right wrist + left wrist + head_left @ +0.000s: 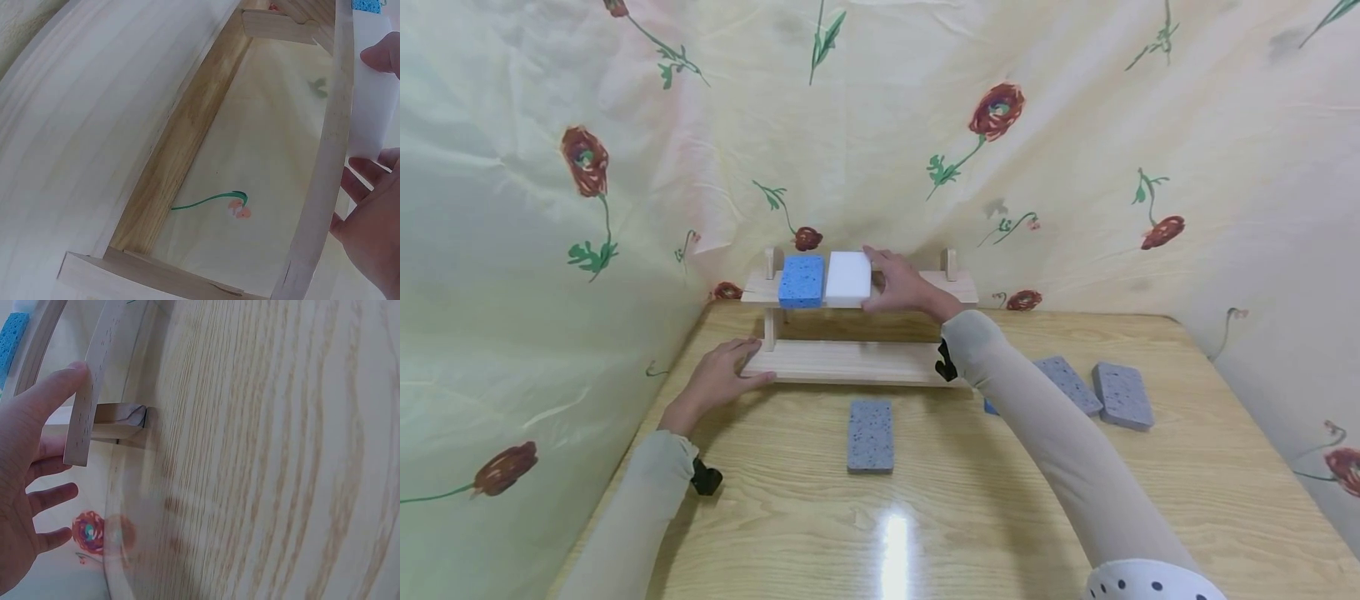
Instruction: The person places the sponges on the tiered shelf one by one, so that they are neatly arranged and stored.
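On the upper board of a two-tier wooden shelf [857, 362] lies a white sponge [848, 279], right beside a blue speckled sponge [802, 282]. My right hand [904, 282] holds the white sponge by its right side, with the thumb at the front edge and fingers at the back. In the right wrist view, the thumb presses on the white sponge [370, 94] and the fingertips are at its end. My left hand [722, 379] grips the left end of the lower board, and the left wrist view has its thumb on the board's front edge [87, 394].
A grey sponge [871, 437] lies on the wood-grain table [775, 517] in front of the shelf. Two more grey sponges [1123, 395] [1067, 385] rest to the right, near a blue piece [990, 407] mostly hidden by my right forearm. Flowered cloth [880, 125] hangs behind and at both sides.
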### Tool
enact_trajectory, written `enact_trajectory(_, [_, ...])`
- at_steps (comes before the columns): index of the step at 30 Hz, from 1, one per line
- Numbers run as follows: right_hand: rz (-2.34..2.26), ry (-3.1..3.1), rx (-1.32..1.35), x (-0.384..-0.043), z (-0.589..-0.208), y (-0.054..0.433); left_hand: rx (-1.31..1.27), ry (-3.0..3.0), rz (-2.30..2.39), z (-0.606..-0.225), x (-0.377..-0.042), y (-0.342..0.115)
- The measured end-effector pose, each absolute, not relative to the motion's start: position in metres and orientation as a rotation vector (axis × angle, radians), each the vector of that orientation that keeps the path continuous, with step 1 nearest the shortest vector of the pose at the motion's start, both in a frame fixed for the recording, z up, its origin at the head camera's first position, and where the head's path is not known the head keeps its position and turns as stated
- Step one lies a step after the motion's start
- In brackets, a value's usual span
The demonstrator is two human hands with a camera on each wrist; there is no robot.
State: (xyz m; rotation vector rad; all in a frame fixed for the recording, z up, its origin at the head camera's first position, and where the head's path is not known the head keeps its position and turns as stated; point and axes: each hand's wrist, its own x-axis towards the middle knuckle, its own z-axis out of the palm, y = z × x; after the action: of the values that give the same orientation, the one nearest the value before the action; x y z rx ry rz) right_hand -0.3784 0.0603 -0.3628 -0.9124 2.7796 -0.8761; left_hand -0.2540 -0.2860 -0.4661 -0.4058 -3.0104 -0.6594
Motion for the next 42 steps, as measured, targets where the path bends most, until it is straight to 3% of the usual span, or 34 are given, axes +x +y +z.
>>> enact_trajectory(42, [-0.813,2.757,-0.858,-0.3790,-0.3641,0.0633,-0.393,-3.019,-0.681,-0.4657,-0.2532,-0.2860])
